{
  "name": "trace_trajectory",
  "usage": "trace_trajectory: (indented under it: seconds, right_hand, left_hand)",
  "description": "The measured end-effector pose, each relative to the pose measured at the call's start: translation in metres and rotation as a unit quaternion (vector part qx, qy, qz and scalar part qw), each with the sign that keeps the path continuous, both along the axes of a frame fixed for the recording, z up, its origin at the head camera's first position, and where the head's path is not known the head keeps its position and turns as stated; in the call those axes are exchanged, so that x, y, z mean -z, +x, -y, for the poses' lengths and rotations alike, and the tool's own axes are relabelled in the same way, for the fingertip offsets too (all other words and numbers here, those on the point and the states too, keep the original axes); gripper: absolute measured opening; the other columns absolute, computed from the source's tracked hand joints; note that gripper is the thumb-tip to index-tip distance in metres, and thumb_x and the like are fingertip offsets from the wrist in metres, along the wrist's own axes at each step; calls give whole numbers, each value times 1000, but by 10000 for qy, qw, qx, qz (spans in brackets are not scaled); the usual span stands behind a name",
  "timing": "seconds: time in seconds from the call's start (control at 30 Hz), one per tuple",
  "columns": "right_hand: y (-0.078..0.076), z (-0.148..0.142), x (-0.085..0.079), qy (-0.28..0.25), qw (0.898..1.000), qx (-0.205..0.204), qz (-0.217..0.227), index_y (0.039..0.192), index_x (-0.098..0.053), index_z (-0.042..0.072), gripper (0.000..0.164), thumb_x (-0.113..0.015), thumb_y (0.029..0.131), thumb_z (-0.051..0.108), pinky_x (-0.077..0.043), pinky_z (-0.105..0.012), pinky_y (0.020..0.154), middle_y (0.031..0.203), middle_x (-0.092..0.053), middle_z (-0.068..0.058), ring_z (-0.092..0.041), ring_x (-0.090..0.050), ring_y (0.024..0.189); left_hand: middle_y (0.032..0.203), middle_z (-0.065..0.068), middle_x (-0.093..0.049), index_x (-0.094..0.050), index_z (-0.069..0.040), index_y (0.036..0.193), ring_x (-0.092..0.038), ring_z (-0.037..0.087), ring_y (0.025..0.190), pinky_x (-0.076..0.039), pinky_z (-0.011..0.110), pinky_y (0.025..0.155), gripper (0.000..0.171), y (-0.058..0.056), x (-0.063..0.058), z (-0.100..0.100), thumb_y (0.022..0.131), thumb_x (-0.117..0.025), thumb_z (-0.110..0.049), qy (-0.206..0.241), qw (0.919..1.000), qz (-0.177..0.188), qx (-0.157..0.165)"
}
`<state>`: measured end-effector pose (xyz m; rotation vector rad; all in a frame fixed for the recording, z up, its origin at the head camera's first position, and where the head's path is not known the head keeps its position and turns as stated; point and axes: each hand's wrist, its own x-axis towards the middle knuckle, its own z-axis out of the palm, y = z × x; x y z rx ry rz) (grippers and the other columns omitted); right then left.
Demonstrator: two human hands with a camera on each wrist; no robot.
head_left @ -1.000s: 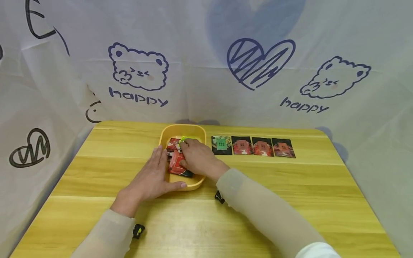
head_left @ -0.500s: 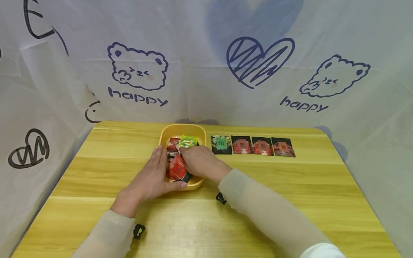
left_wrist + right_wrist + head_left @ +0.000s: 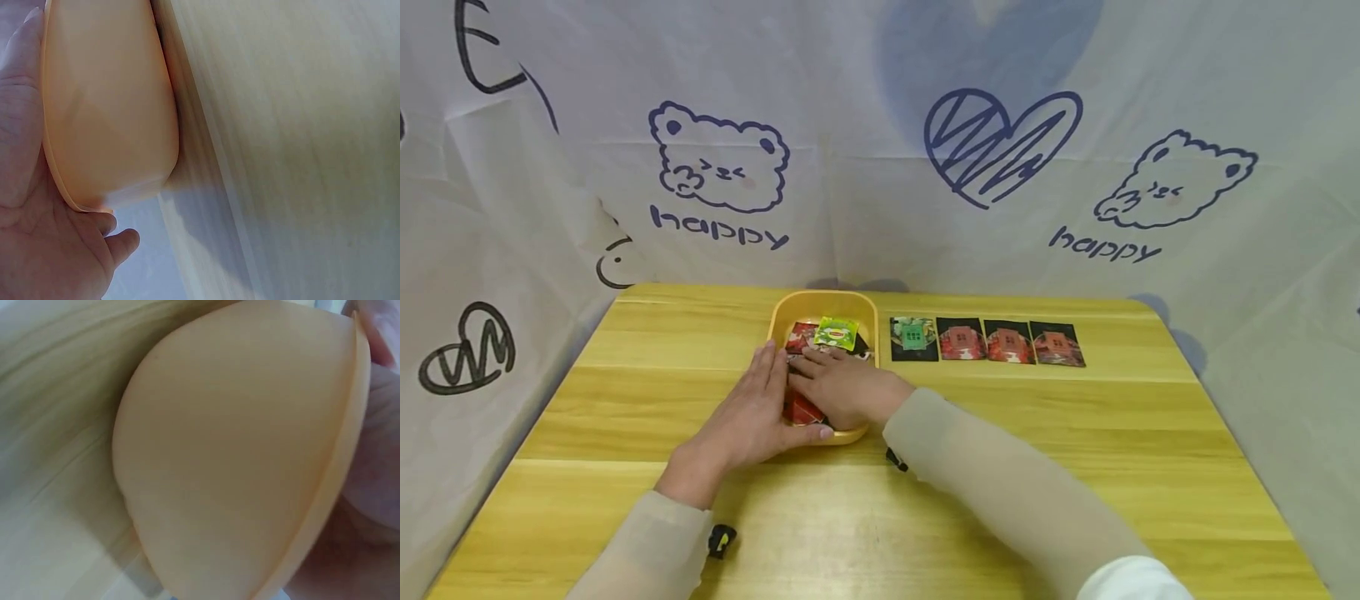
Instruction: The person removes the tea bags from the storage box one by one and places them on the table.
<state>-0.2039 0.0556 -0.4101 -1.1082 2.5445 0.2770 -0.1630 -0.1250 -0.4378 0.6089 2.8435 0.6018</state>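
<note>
A yellow plastic bin (image 3: 823,297) stands near the table's back edge with several small packets in it. A yellow-green tea bag packet (image 3: 837,333) lies on top toward the back. Red packets show at the left (image 3: 800,335) and front (image 3: 803,408). My left hand (image 3: 752,412) rests against the bin's near left corner, fingers straight along the left rim and thumb along the front. The right hand (image 3: 842,385) reaches over the right rim, its extended fingers lying on packets and covering some. Both wrist views mostly show the bin's outer wall (image 3: 109,94).
Right of the bin, a green-labelled packet (image 3: 913,338) and three red-labelled packets (image 3: 962,339) lie in a row on the wooden table (image 3: 1037,442). A white cloth (image 3: 865,192) with drawings hangs behind. Small black devices show at both wrists (image 3: 721,540).
My right hand shifts toward the front and left inside the bin, over the red packets. The yellow-green packet comes into full view. My left hand stays at the corner.
</note>
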Motion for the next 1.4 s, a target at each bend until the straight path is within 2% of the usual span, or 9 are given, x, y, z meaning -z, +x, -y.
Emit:
trace_trajectory:
  seconds: [0.23,0.37,0.57,0.77,0.93,1.13,1.23,1.4]
  right_hand:
    - [0,11,2,329,9993,-194,-29,169,-26,18,81,-63,104,49,-14,-48,134,176,-22,1,-23,-14,165]
    - [-2,11,3,294,9994,-158,-62,169,-28,19,82,-65,102,50,-14,-46,134,176,-25,0,-22,-17,164]
    - [-7,4,3,-238,9996,152,-24,170,-23,15,96,-71,97,56,-21,-48,133,175,-27,-5,-24,-24,162]
    - [-20,-5,0,-719,9947,659,-320,167,-29,11,103,-78,89,55,-27,-44,131,171,-34,-8,-29,-34,158]
    - [-25,-7,5,-464,9934,954,-430,166,-31,7,105,-78,88,60,-34,-45,128,167,-39,-11,-32,-40,154]
    - [-23,-6,11,-275,9926,1098,-441,166,-31,8,115,-85,81,64,-38,-52,125,167,-40,-9,-30,-41,152]
    - [-22,-5,10,-191,9926,1039,-592,166,-32,9,116,-87,79,63,-39,-54,123,165,-42,-8,-30,-43,150]
    - [-21,-4,10,-89,9923,758,-978,165,-34,11,107,-83,84,61,-44,-51,120,161,-45,-9,-31,-46,147]
  left_hand:
    - [174,27,6,-5,9,165,0,43,163,-16,57,131,144,1,2,0,79,-59,-93,62,10000,-28,7]
    - [175,27,7,-5,8,165,0,43,163,-16,57,131,144,1,1,-1,78,-59,-93,53,10000,-32,-11]
    - [175,27,7,-5,8,165,-1,44,163,-17,57,131,144,0,1,0,78,-61,-92,39,10000,-22,-60]
    - [175,27,5,-4,7,166,-1,44,163,-18,57,131,146,0,1,-1,77,-62,-92,38,10000,-2,-61]
    - [175,26,6,-5,7,166,-2,43,163,-18,56,131,147,1,2,0,76,-60,-94,-21,9999,6,-100]
    - [175,26,6,-6,7,166,-2,44,163,-18,56,131,146,1,1,0,76,-59,-94,-32,9999,24,-106]
    - [175,27,6,-7,8,166,-2,44,163,-18,56,131,146,0,1,0,76,-59,-95,-45,9999,6,-90]
    - [175,26,5,-7,8,166,-3,43,163,-19,56,131,147,0,1,0,75,-58,-96,-51,9999,22,-97]
